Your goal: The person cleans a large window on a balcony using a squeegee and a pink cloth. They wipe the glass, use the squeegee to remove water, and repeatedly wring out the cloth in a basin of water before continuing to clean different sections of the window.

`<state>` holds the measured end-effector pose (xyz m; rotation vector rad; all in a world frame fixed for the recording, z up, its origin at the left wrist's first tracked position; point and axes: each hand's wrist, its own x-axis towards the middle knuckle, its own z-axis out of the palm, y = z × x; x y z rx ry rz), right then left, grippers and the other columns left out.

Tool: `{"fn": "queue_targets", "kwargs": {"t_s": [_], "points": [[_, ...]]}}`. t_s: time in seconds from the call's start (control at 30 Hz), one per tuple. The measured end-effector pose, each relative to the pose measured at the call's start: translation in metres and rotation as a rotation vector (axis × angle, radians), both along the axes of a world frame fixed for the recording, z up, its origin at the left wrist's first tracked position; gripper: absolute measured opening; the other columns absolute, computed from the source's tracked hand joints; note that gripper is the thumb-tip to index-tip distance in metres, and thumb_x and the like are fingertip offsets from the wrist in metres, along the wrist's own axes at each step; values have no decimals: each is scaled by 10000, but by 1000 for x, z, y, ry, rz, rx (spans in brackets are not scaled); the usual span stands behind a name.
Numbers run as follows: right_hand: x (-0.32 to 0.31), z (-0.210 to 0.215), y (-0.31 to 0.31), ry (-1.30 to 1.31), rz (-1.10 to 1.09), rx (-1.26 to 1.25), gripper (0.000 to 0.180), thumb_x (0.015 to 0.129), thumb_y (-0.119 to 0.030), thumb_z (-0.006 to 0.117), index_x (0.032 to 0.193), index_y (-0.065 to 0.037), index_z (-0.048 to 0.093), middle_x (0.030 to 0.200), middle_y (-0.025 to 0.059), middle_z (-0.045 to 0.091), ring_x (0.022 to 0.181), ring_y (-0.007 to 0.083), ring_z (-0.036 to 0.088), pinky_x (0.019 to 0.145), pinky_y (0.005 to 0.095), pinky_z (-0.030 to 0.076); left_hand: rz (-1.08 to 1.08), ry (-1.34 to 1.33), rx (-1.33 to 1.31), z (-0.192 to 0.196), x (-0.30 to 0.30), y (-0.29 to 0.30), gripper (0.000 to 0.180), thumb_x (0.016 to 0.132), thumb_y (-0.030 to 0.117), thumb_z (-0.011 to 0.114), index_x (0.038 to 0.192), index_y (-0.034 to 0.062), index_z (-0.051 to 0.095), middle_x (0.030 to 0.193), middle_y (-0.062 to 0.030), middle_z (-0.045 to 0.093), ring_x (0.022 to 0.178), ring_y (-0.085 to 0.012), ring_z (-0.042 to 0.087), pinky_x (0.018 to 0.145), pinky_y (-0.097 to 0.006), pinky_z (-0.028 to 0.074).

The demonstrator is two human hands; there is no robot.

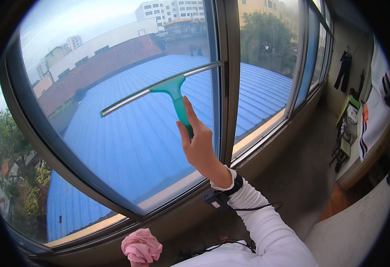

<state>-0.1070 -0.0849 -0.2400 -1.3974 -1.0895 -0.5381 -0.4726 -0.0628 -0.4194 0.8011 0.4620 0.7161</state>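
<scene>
Holds a green squeegee (172, 86) in the right grip (198, 144), pinching its handle, with 1 finger stretched along it. Lays the squeegee's long blade at a slant across the window pane (128, 133), lower at the left end and reaching the dark frame (229, 111) at the right end. Carries a bunched pink cloth (141, 246) at the left grip (139, 264), well below the squeegee and to its left. Cannot tell the left grip's state, spread or pressed together: almost wholly hidden by the cloth. Wears a white sleeve (266, 218) and a dark wrist device (219, 198), both below the squeegee and toward its right. Bears on that device a small white label (215, 204), too small to read. Looks through the glass onto a blue corrugated roof (115, 164), behind and below the squeegee. Shows dark trousers (344, 71) hung far to the squeegee's right.
</scene>
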Motion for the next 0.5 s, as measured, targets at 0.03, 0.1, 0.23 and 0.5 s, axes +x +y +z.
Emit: {"fn": "queue_targets", "kwargs": {"t_s": [0.03, 0.1, 0.23, 0.5], "points": [[0, -9, 1, -3, 6, 12, 664, 963, -51, 641, 1570, -75, 374, 719, 175, 609, 594, 302, 601, 569, 384, 473, -40, -42, -48, 1, 0, 3, 380, 945, 315, 533, 977, -54, 616, 788, -88, 582, 660, -229, 568, 540, -372, 465], [-1, -28, 1, 17, 21, 28, 669, 959, -46, 644, 1571, -91, 377, 739, 178, 610, 607, 315, 597, 577, 387, 475, -67, -61, -37, 0, 2, 6, 383, 946, 343, 518, 978, -28, 607, 763, -88, 564, 635, -243, 557, 528, -372, 453], [-3, -64, -3, 75, 32, -8, 677, 952, -40, 651, 1570, -115, 386, 785, 183, 611, 632, 347, 584, 593, 395, 479, -130, -222, -260, -2, 4, 11, 379, 940, 389, 520, 941, 14, 575, 775, -67, 530, 645, -238, 541, 536, -385, 436], [-2, -133, -7, 135, 26, -51, 642, 960, -24, 640, 1554, -97, 405, 908, 220, 637, 661, 333, 564, 629, 368, 489, 85, 122, 3, -8, -7, 6, 308, 960, 250, 551, 1032, -30, 658, 908, -73, 648, 785, -188, 619, 678, -291, 510]]}}
